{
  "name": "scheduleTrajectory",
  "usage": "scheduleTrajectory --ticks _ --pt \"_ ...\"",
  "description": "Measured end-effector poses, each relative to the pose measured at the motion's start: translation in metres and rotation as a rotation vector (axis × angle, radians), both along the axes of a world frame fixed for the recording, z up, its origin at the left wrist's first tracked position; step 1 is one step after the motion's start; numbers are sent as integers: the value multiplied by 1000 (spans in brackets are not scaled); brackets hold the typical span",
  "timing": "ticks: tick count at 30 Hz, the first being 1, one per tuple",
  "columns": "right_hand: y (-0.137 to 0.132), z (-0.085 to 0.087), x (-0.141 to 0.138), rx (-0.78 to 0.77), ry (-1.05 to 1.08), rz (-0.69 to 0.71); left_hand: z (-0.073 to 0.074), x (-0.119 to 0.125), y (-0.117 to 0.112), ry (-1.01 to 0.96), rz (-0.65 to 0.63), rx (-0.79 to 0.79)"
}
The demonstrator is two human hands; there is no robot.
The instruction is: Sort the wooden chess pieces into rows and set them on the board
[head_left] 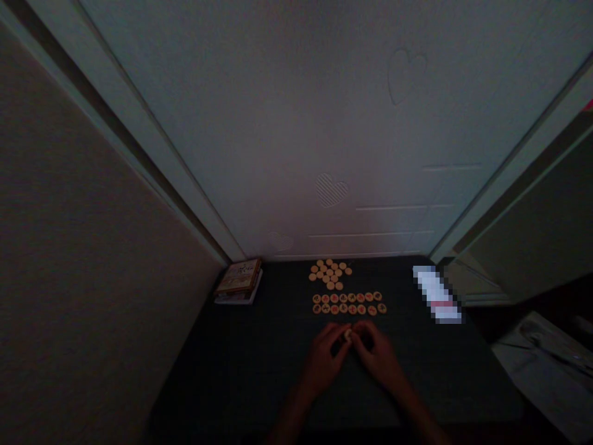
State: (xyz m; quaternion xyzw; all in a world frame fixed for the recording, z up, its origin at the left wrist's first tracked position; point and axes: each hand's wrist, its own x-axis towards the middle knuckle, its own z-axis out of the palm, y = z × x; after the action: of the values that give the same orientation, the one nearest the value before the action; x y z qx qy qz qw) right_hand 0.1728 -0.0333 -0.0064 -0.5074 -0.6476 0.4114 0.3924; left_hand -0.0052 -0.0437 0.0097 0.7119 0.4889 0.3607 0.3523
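My left hand (327,355) and my right hand (375,352) meet over the dark table, just in front of two rows of round game pieces. Between their fingertips is one small pale xiangqi piece (348,334), pinched from both sides; the fingers cover part of it. Beyond the hands, two neat rows of xiangqi pieces (343,308) lie with red or dark markings showing. Farther back sits a loose cluster of pale round pieces (329,272), on which I see no markings.
A small stack of books (238,278) lies at the table's (222,371) back left corner. A blurred-out bright object (435,293) is at the right. Behind the table rises a pale panel (278,154) with heart shapes. A light-coloured surface (542,364) stands lower right.
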Motion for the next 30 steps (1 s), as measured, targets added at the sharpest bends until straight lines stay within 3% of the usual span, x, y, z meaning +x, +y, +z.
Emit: scheduleTrajectory --ticks 4,9,30 --pt "-1 0 0 3 -3 -37 -4 -2 1 3 -17 -21" --pt "0 3 2 14 10 -45 -10 0 2 -75 71 -84" --pt "0 -3 6 4 -4 33 -3 2 6 -166 110 -116"
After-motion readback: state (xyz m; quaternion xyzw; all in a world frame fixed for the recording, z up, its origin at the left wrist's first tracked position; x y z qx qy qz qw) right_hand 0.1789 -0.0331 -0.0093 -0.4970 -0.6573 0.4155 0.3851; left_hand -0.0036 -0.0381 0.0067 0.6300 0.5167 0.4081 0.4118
